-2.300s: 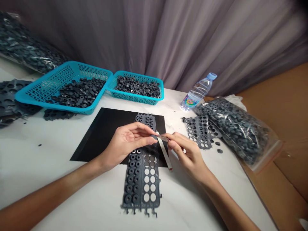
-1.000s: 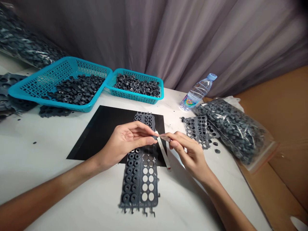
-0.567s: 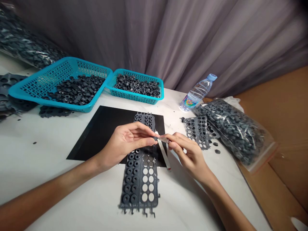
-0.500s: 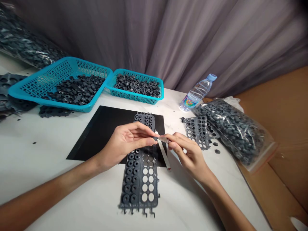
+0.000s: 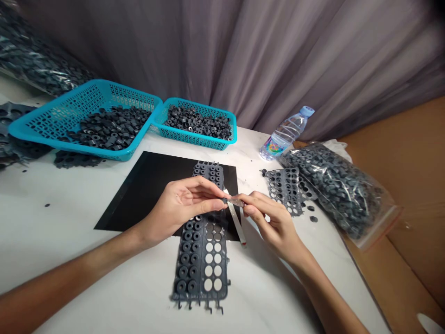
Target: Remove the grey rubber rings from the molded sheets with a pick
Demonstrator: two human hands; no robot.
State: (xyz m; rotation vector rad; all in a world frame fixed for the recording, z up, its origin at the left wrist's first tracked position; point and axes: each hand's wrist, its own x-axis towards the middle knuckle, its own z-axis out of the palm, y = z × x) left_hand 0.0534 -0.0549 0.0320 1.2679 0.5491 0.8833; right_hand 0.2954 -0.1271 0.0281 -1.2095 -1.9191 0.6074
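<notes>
A long grey moulded sheet (image 5: 201, 264) of small rubber rings lies on a black mat (image 5: 153, 190) in front of me; its right columns are punched-out holes. My left hand (image 5: 184, 204) hovers over the sheet's middle, thumb and fingers pinched on a small grey piece I can barely see. My right hand (image 5: 271, 220) meets it from the right, pinching a thin metal blade (image 5: 236, 202) against that piece. A metal strip (image 5: 237, 223) with a red tip lies on the mat under the hands.
Two teal baskets (image 5: 45, 127) (image 5: 198, 137) holding loose grey rings stand at the back. A water bottle (image 5: 287, 132), a punched-out sheet (image 5: 288, 188) and a plastic bag (image 5: 337, 185) of rings sit to the right. More sheets and bags lie far left. Cardboard (image 5: 413, 185) borders the right edge.
Both hands stay pinched together over the sheet, barely moving. The view has drifted slightly, so the baskets sit a little further left and higher.
</notes>
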